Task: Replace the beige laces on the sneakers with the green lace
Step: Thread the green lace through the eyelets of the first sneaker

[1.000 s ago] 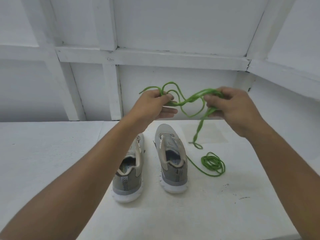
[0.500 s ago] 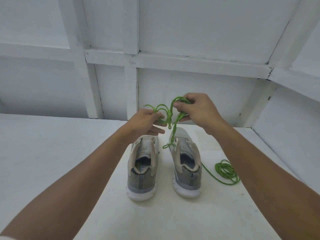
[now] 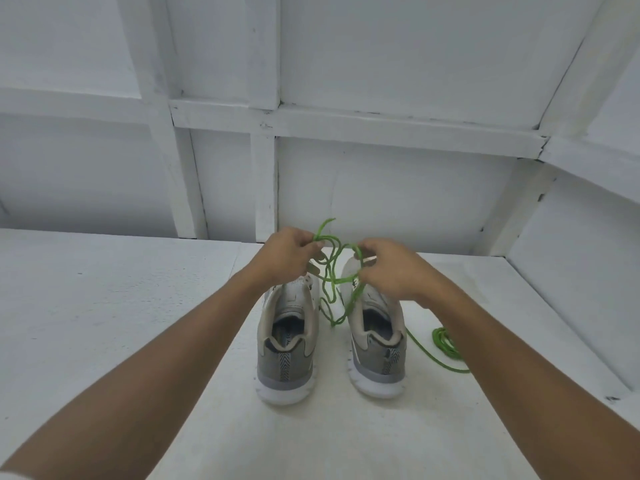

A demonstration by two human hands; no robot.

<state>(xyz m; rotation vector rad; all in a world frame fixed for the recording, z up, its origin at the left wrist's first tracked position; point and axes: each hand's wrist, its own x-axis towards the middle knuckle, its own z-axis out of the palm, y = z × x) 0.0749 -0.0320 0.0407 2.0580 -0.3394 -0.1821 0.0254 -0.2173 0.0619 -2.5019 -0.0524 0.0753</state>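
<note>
Two grey and beige sneakers stand side by side on the white surface, heels toward me: the left sneaker [image 3: 289,344] and the right sneaker [image 3: 377,344]. Above their toes I hold a tangled green lace [image 3: 334,271]. My left hand [image 3: 289,252] pinches one part of the tangle. My right hand [image 3: 391,268] grips another part, and loops hang down between the shoes. A second green lace [image 3: 445,344] lies coiled on the surface to the right of the right sneaker, partly behind my right forearm. The front of both shoes is hidden by my hands.
The white surface [image 3: 104,323] runs wide to the left and toward me. A white panelled wall [image 3: 381,188] closes the back, and an angled white wall [image 3: 581,271] closes the right side.
Both hands have come down with the green lace, from in front of the wall to just above the toes of the shoes. The view has tilted down and shifted.
</note>
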